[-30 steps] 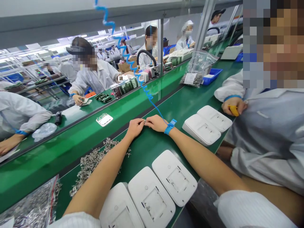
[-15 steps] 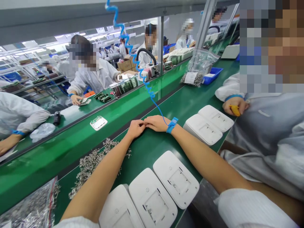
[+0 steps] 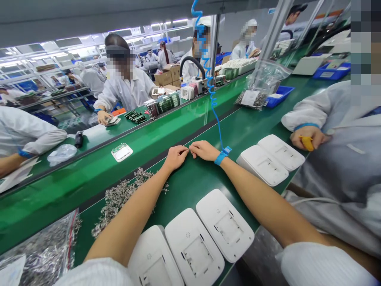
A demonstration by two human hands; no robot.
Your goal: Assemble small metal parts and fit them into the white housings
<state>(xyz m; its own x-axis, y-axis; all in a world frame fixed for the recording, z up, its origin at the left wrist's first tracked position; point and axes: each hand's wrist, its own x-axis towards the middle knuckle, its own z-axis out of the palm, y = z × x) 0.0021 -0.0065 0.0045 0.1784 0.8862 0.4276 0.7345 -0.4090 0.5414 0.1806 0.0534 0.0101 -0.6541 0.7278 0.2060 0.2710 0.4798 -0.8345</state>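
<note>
My left hand (image 3: pixel 176 157) and my right hand (image 3: pixel 205 151) meet fingertip to fingertip on the green mat (image 3: pixel 190 186), pinching a tiny metal part between them that is hard to make out. A blue wrist strap (image 3: pixel 223 155) on my right wrist trails a coiled blue cord (image 3: pixel 212 95) upward. A loose pile of small metal parts (image 3: pixel 119 196) lies under my left forearm. Three white plastic housings (image 3: pixel 224 224) lie face down at the near edge, between my arms.
Two more white housings (image 3: pixel 263 165) lie to the right, by a co-worker's hand holding a yellow item (image 3: pixel 306 142). A green conveyor belt (image 3: pixel 89 178) carries a small white part (image 3: pixel 122 152). A bag of metal parts (image 3: pixel 38 254) sits bottom left. Other workers sit across.
My hands stay joined at the fingertips, barely shifted. The camera has turned slightly, so the scene sits further right. The white part on the conveyor has travelled left.
</note>
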